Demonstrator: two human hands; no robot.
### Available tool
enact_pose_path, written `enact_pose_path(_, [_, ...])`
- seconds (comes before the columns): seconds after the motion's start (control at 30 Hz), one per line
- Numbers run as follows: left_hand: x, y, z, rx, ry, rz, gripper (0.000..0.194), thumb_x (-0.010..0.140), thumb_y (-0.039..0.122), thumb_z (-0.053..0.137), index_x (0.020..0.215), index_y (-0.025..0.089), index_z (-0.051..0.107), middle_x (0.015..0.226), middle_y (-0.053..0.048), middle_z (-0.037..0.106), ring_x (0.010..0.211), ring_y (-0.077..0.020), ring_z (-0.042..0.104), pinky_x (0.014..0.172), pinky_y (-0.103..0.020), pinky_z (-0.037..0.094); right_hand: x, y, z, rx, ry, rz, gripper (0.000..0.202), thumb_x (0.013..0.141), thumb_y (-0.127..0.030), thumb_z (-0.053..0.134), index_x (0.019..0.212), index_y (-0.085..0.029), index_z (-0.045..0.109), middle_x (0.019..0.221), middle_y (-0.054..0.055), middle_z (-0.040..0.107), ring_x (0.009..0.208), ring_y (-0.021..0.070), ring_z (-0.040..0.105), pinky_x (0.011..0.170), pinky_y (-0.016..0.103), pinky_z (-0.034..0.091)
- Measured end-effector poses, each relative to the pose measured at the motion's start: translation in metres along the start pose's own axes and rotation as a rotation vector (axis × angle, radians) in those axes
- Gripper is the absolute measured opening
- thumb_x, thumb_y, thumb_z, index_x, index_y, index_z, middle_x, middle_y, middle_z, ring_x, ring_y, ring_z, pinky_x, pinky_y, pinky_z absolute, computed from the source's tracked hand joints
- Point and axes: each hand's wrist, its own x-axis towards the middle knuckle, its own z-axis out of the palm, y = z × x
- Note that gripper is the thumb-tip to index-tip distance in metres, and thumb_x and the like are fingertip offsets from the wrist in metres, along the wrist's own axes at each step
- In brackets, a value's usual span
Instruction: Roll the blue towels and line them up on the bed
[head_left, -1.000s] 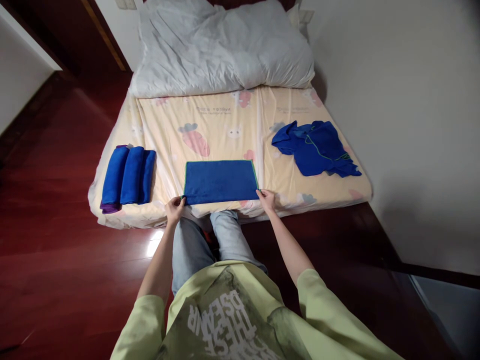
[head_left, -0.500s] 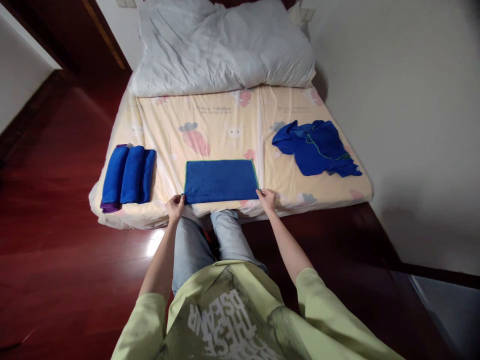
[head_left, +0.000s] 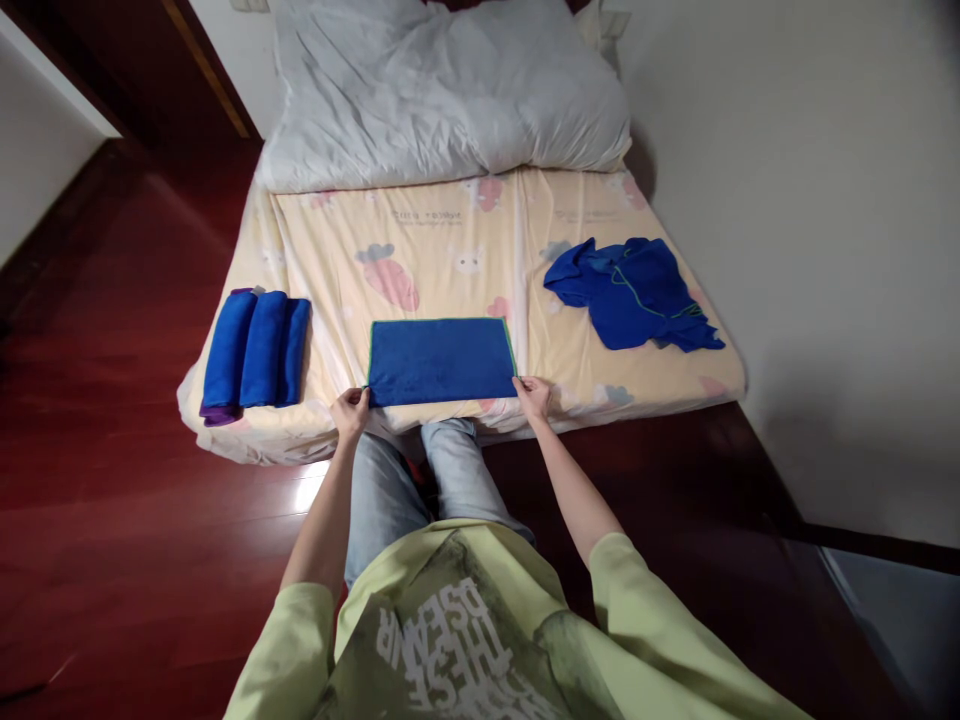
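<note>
A blue towel (head_left: pixel 441 360) with a green hem lies folded flat into a rectangle near the front edge of the mattress (head_left: pixel 465 245). My left hand (head_left: pixel 350 411) pinches its near left corner. My right hand (head_left: pixel 533 397) pinches its near right corner. Both arms reach forward from above my knees.
Three rolled blue towels (head_left: pixel 259 350) lie side by side at the mattress's left edge, on something purple. A crumpled pile of blue towels (head_left: pixel 631 295) lies at the right. A white duvet (head_left: pixel 450 90) is bunched at the far end. A white wall stands on the right and dark red wooden floor on the left.
Both hands stay on the towel's near corners. The view has shifted very slightly; the towel lies as before.
</note>
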Motion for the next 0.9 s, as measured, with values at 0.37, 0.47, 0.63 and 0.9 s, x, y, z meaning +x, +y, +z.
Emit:
enact_pose_path(0.37, [-0.003, 0.003, -0.002, 0.104, 0.043, 0.181, 0.025, 0.082, 0.045, 0.065, 0.086, 0.021, 0.071, 0.079, -0.006, 0.067, 0.073, -0.0217, 0.065, 0.075, -0.033, 0.052, -0.014, -0.019, -0.003, -0.152, 0.034, -0.081, 0.027, 0.078, -0.048, 0.069, 0.082, -0.025, 0.056, 0.072, 0.002, 0.065, 0.065, 0.0201, 0.059, 0.071, 0.033, 0.050])
enact_pose_path(0.47, [-0.004, 0.003, -0.002, 0.096, 0.065, 0.232, 0.019, 0.083, 0.040, 0.065, 0.089, 0.022, 0.070, 0.086, -0.006, 0.065, 0.079, -0.0217, 0.064, 0.080, -0.034, 0.052, -0.014, -0.019, -0.010, -0.161, 0.017, -0.164, 0.022, 0.079, -0.041, 0.069, 0.082, -0.025, 0.055, 0.072, -0.001, 0.059, 0.065, 0.0176, 0.055, 0.075, 0.032, 0.049])
enact_pose_path(0.63, [-0.005, 0.003, -0.003, 0.105, -0.017, 0.387, 0.016, 0.085, 0.026, 0.056, 0.083, 0.022, 0.071, 0.094, -0.010, 0.069, 0.097, -0.0260, 0.064, 0.093, -0.039, 0.051, -0.014, -0.019, -0.017, -0.107, -0.097, -0.277, 0.014, 0.083, -0.031, 0.059, 0.072, -0.022, 0.061, 0.087, 0.006, 0.063, 0.070, 0.0171, 0.057, 0.072, 0.031, 0.051])
enact_pose_path(0.9, [-0.004, -0.002, -0.009, 0.082, -0.144, 0.433, 0.030, 0.091, 0.024, 0.049, 0.094, 0.021, 0.079, 0.108, -0.010, 0.075, 0.108, -0.0267, 0.065, 0.103, -0.044, 0.049, -0.007, -0.014, -0.022, -0.046, -0.276, -0.301, 0.026, 0.087, -0.029, 0.055, 0.091, -0.020, 0.079, 0.102, 0.012, 0.073, 0.094, 0.0245, 0.069, 0.078, 0.037, 0.058])
